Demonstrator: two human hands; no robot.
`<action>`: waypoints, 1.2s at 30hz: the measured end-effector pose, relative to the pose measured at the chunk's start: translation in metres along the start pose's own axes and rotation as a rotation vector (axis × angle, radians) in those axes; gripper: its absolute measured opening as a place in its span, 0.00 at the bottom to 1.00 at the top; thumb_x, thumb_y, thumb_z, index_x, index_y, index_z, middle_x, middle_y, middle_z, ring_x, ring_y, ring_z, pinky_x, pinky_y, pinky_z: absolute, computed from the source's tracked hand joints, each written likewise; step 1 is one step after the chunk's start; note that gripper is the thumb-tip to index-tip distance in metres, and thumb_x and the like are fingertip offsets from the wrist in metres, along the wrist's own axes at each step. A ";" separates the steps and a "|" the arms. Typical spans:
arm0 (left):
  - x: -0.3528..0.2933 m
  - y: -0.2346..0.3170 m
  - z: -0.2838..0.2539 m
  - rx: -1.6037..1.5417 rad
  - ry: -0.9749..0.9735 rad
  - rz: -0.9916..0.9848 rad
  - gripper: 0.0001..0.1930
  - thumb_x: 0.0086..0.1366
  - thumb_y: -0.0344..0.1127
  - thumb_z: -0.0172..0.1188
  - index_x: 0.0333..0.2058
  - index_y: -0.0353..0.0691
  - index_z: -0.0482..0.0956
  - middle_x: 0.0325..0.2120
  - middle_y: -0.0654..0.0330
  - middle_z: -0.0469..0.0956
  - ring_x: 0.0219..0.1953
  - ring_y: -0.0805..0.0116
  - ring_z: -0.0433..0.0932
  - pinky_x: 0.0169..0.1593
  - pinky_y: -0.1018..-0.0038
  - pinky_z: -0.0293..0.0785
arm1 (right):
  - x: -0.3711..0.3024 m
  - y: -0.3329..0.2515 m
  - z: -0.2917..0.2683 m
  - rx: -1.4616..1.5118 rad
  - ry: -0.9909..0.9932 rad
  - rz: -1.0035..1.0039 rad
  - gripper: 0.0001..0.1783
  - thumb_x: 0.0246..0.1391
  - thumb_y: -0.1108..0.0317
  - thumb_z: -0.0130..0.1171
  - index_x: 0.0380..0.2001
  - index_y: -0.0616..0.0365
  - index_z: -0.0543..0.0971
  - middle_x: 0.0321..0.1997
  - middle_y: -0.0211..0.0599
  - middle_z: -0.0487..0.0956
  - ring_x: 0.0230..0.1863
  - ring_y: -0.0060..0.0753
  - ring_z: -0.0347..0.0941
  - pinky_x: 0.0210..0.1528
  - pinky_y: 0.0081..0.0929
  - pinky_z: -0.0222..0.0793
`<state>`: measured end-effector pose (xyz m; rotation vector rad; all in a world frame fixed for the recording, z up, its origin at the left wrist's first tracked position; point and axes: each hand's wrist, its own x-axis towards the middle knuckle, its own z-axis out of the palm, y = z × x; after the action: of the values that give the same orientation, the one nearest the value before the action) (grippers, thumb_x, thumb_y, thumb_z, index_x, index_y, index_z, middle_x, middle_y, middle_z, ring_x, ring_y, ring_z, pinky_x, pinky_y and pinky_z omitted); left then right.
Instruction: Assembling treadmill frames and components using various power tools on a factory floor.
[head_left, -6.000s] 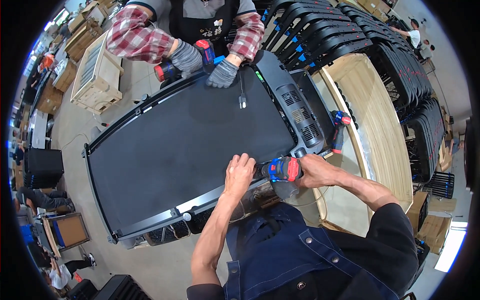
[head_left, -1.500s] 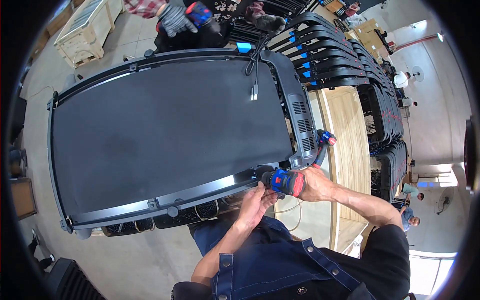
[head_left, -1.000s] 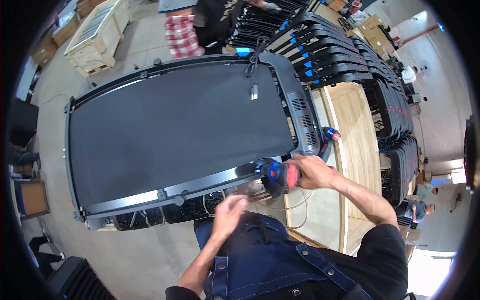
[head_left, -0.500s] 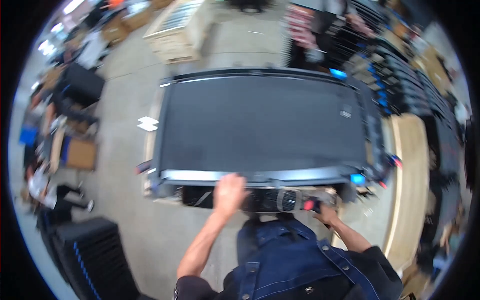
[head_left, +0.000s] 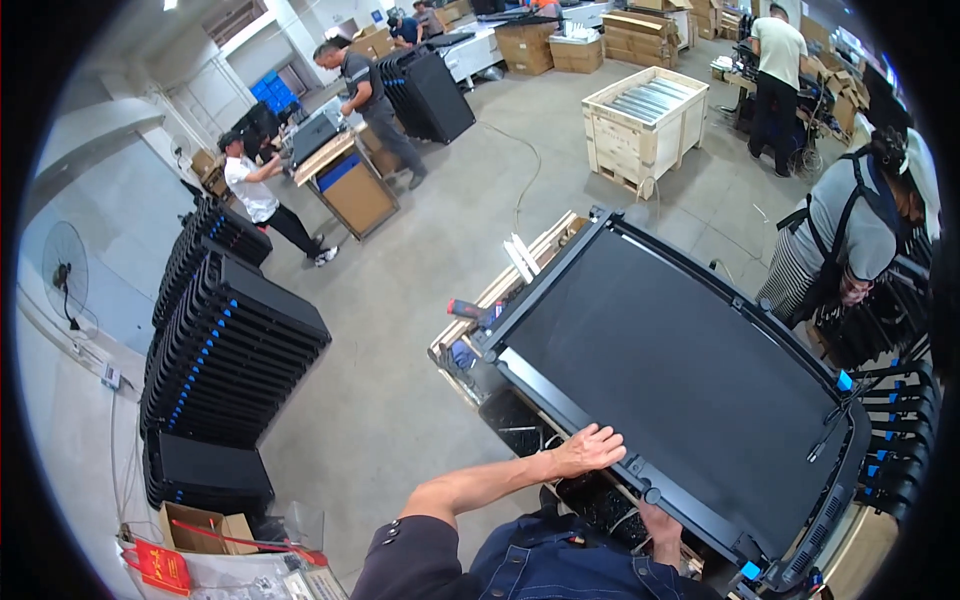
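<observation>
A treadmill deck with a wide black belt and dark side rails lies on a wooden bench in front of me. My left hand rests on the near side rail, fingers stretched over the belt's edge, holding nothing. Farther right, my right hand is up against the same near edge, its fingers hidden by the frame; no tool shows in it. A cable with a plug lies across the belt's right end. Blue pieces mark the right-hand corners.
At the far left of the bench is a red-and-black handled tool. Stacked black decks stand left. A wooden crate of metal rollers stands beyond. One person works at the right, others farther back. A fan is by the wall.
My view has swung left and up, so the deck appears slanted at the right. The red-and-black tool in my right hand no longer shows. My left hand stays at the near rail.
</observation>
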<state>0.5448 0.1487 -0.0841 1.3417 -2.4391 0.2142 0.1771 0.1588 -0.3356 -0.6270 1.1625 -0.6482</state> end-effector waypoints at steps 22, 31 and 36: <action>0.001 0.015 -0.382 0.181 0.328 0.110 0.32 0.45 0.65 0.67 0.26 0.37 0.72 0.21 0.60 0.71 0.24 0.65 0.74 0.24 0.71 0.64 | 0.015 -0.022 0.080 -0.425 -0.462 -0.229 0.30 0.68 0.41 0.46 0.54 0.57 0.75 0.52 0.44 0.75 0.50 0.37 0.73 0.54 0.38 0.72; -0.186 -0.093 -0.498 0.363 0.555 0.112 0.37 0.40 0.73 0.66 0.19 0.36 0.75 0.15 0.58 0.75 0.21 0.59 0.79 0.25 0.67 0.73 | 0.077 -0.023 0.316 -0.596 -0.698 -0.228 0.31 0.68 0.40 0.45 0.51 0.57 0.76 0.48 0.43 0.75 0.46 0.36 0.73 0.50 0.37 0.71; -0.326 -0.180 -0.558 0.313 0.516 0.083 0.38 0.46 0.77 0.63 0.18 0.38 0.75 0.13 0.60 0.74 0.20 0.59 0.80 0.24 0.67 0.74 | 0.076 0.006 0.485 -0.668 -0.794 -0.188 0.31 0.68 0.39 0.44 0.50 0.57 0.76 0.45 0.42 0.76 0.44 0.36 0.73 0.48 0.37 0.71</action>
<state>0.9831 0.4726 0.3064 1.1208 -2.0732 0.8774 0.6616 0.1598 -0.2534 -1.4189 0.5423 -0.0985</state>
